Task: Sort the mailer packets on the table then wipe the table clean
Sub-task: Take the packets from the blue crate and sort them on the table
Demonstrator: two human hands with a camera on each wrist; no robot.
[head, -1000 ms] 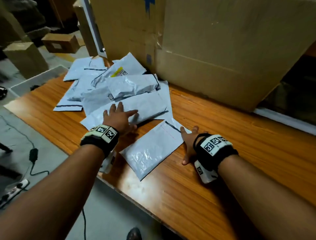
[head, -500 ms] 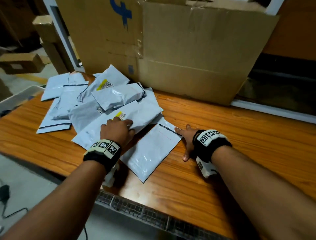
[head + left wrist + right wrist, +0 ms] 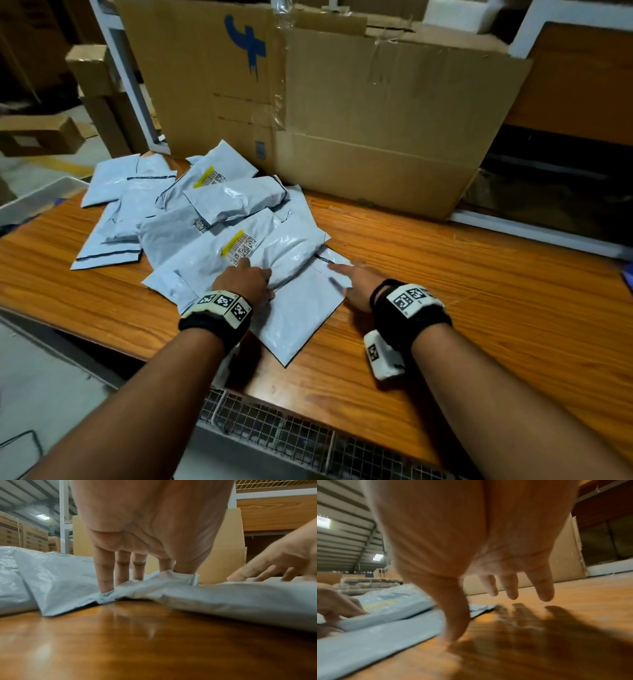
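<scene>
left hand (image 3: 247, 281) is down on the pile of mailer packets (image 3: 191, 212), fingers curled onto the near edge of the big labelled packet (image 3: 219, 260). in the left wrist view the fingertips (image 3: 106, 586) dig into the crumpled grey plastic and the thumb presses a fold of it, so that hand grips this packet right at its edge. the packet lies tilted across the heap, its lower corner on the wooden table (image 3: 479, 291).

right hand (image 3: 356, 284) is just beside it, fingers spread and nearly straight. the right wrist view shows the thumb tip down at the edge of the flat packet (image 3: 301, 318), the other fingers (image 3: 544, 588) lifted above the wood with their shadow under them. it has hold of nothing. the flat packet lies between the two hands, partly tucked under the labelled one, its near corner pointing at the table edge.

labels now: the labelled packet carries a yellow strip, a barcode and a square code just beyond the left fingers; the print is too small to read. another packet (image 3: 219, 171) further back has the same yellow strip and codes. a folded packet (image 3: 239, 198) sits atop the heap. behind stands a big cardboard box (image 3: 359, 113) with a blue mark, unreadable as a word. both wristbands show black-and-white square markers.
</scene>
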